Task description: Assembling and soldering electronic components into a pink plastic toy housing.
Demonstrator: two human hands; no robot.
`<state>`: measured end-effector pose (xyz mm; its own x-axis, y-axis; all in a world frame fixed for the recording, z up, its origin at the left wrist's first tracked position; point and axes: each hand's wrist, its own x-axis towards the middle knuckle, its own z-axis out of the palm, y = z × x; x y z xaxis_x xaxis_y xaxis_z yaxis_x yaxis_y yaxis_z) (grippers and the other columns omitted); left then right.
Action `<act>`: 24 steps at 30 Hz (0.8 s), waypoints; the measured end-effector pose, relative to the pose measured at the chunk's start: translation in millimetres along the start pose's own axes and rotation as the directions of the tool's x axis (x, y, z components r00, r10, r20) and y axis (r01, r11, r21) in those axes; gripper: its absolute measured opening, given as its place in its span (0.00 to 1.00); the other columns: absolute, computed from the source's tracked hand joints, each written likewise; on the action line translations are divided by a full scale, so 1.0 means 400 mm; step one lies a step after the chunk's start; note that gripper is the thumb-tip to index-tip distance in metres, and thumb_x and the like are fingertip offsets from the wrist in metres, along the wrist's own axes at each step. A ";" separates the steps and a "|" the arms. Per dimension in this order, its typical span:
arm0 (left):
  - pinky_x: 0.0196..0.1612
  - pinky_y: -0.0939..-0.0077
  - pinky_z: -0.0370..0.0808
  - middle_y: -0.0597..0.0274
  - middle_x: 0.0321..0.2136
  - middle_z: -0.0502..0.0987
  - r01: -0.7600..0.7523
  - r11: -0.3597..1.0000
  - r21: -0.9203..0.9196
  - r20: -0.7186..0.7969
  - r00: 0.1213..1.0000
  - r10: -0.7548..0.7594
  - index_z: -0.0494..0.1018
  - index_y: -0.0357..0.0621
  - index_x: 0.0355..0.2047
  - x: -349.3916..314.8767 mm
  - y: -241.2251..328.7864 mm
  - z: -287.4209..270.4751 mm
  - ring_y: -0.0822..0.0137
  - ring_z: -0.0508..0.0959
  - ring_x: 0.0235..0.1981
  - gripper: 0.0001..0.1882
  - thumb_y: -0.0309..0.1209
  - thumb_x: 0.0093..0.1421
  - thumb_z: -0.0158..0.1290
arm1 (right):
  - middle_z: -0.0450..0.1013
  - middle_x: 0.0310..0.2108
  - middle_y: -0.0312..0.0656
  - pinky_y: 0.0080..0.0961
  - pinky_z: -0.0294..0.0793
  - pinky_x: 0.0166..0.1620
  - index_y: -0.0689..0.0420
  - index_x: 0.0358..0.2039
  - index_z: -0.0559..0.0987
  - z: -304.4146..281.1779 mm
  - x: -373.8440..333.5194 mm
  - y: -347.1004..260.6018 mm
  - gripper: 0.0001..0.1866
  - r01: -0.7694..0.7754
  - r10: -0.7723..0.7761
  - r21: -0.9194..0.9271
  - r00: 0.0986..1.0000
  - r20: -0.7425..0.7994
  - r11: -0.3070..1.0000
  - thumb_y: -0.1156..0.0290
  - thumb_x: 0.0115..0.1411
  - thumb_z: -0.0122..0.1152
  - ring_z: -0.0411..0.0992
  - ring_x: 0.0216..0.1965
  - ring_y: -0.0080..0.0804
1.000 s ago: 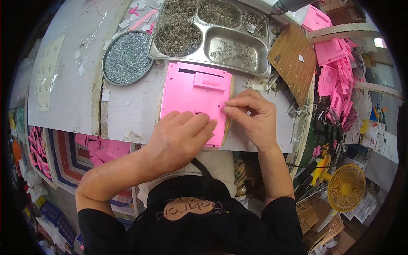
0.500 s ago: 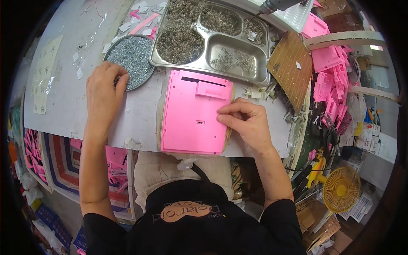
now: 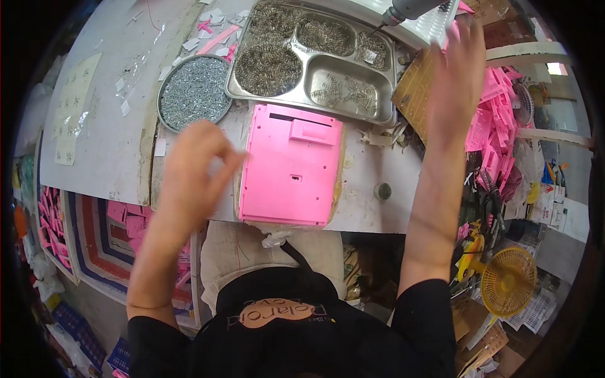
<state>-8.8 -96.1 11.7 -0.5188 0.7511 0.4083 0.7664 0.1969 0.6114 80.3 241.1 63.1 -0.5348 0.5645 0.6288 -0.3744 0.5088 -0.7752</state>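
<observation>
Overhead, your right hand (image 3: 455, 82), fingers spread, reaches the hanging grey power screwdriver (image 3: 411, 9); left hand (image 3: 189, 173) pinches near the pink rectangular plastic panel (image 3: 291, 165); grip squarely.

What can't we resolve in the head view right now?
- Left hand: motion-blurred above the table edge; whether the pinched fingers hold a screw cannot be told.
- Right hand: blurred, raised toward the power screwdriver; contact unclear, and the tool is cut off by the top rim.
- Metal tray: small parts too tiny to identify.
- Pink plastic panel: screw holes too small to see.
</observation>
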 end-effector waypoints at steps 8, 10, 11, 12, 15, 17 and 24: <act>0.32 0.65 0.72 0.57 0.28 0.75 0.086 0.981 -0.174 0.081 0.994 -0.073 0.77 0.40 0.30 -0.053 0.106 0.001 0.57 0.76 0.29 0.09 0.23 0.51 0.67 | 0.76 0.32 0.47 0.42 0.78 0.45 0.64 0.55 0.69 0.020 0.122 -0.165 0.26 -0.457 0.333 0.086 0.752 0.568 0.885 0.63 0.61 0.63 0.78 0.33 0.39; 0.31 0.66 0.73 0.57 0.27 0.76 0.155 0.972 -0.177 0.065 0.987 -0.146 0.79 0.40 0.31 -0.089 0.096 -0.007 0.57 0.76 0.28 0.08 0.23 0.51 0.67 | 0.72 0.27 0.45 0.43 0.78 0.43 0.60 0.52 0.69 0.089 0.000 -0.171 0.22 -0.511 0.299 0.231 0.752 0.588 0.828 0.61 0.63 0.61 0.75 0.28 0.36; 0.30 0.67 0.73 0.57 0.27 0.76 0.162 0.962 -0.217 0.058 0.986 -0.153 0.79 0.40 0.32 -0.093 0.092 0.002 0.58 0.76 0.27 0.08 0.22 0.52 0.66 | 0.71 0.26 0.43 0.38 0.75 0.38 0.59 0.50 0.69 0.098 -0.067 -0.171 0.20 -0.465 0.254 0.299 0.802 0.541 0.833 0.63 0.63 0.61 0.71 0.24 0.32; 0.29 0.68 0.73 0.57 0.27 0.77 0.170 0.953 -0.252 0.054 0.985 -0.162 0.80 0.40 0.32 -0.092 0.090 0.007 0.59 0.76 0.26 0.07 0.22 0.52 0.66 | 0.69 0.24 0.41 0.33 0.73 0.32 0.57 0.48 0.70 0.098 -0.127 -0.166 0.17 -0.415 0.207 0.368 0.848 0.487 0.832 0.65 0.62 0.61 0.67 0.20 0.28; 0.28 0.71 0.73 0.57 0.28 0.77 0.261 0.910 -0.322 0.108 0.965 -0.238 0.78 0.38 0.31 -0.083 0.100 0.017 0.61 0.77 0.26 0.07 0.21 0.54 0.65 | 0.65 0.21 0.38 0.29 0.65 0.26 0.57 0.44 0.69 0.119 -0.234 -0.171 0.12 -0.350 0.189 0.400 0.901 0.390 0.847 0.71 0.63 0.60 0.63 0.19 0.24; 0.28 0.71 0.73 0.57 0.30 0.78 0.263 0.906 -0.333 0.122 0.964 -0.235 0.77 0.38 0.30 -0.071 0.104 0.019 0.63 0.77 0.26 0.07 0.22 0.54 0.65 | 0.65 0.21 0.38 0.28 0.65 0.26 0.58 0.43 0.68 0.127 -0.245 -0.152 0.11 -0.281 0.132 0.373 0.916 0.378 0.884 0.72 0.64 0.59 0.62 0.19 0.24; 0.35 0.77 0.78 0.55 0.39 0.81 0.323 0.767 -0.555 0.113 0.942 -0.315 0.75 0.38 0.30 0.011 0.119 0.057 0.68 0.81 0.35 0.07 0.20 0.54 0.64 | 0.65 0.20 0.34 0.29 0.68 0.31 0.55 0.44 0.68 0.133 -0.210 -0.208 0.13 -0.309 0.067 0.548 0.907 0.415 0.777 0.67 0.65 0.60 0.62 0.19 0.24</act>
<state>33.8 -69.0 27.1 -0.6872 0.7172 0.1157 0.2102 0.0438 0.9767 116.4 116.8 71.5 -0.8250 0.2763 0.4929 -0.5411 -0.1351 -0.8300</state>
